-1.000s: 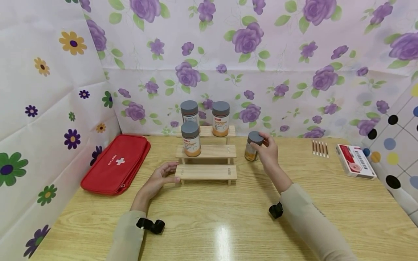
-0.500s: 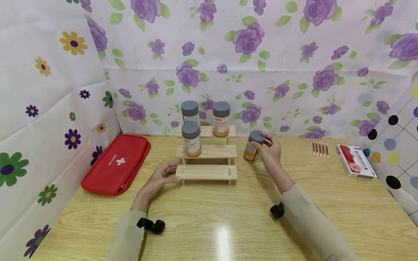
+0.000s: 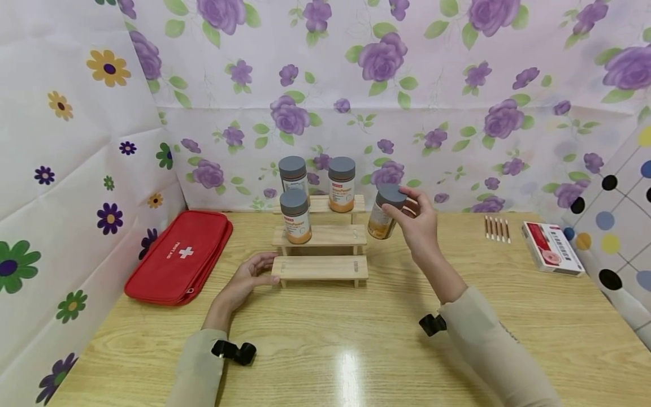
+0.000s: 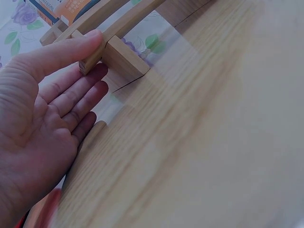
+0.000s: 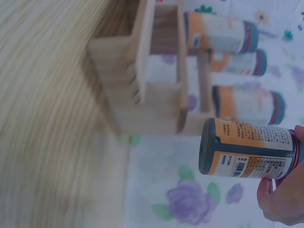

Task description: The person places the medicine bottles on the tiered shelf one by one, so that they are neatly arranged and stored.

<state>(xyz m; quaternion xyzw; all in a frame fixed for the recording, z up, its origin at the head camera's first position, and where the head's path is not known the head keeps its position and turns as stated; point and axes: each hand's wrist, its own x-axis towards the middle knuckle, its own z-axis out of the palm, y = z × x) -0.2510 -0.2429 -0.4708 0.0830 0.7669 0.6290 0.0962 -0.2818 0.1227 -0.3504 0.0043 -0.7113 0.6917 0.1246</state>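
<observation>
In the head view, my right hand (image 3: 421, 229) grips a supplement jar (image 3: 381, 222) by its grey lid, holding it tilted above the table beside the rack's right side. The right wrist view shows the jar's orange-and-white label (image 5: 254, 137) and dark base. My left hand (image 3: 248, 282) holds the left end of the lowest step of a three-step wooden rack (image 3: 320, 268). Seen from the left wrist, the thumb (image 4: 78, 47) lies against the plank end, fingers on its far side. One matching jar (image 3: 297, 226) stands on the middle step; two more, a left jar (image 3: 293, 182) and a right jar (image 3: 341, 193), stand on the top step.
A red first-aid pouch (image 3: 178, 260) lies left of the rack. On the right are several cotton swabs (image 3: 497, 229) and a red-and-white medicine box (image 3: 552, 249). Flower-printed cloth (image 3: 447, 102) covers the walls behind the wooden table (image 3: 305, 339).
My right hand has raised the jar from the table and moved it slightly left, toward the rack. My left hand stays at the lowest step.
</observation>
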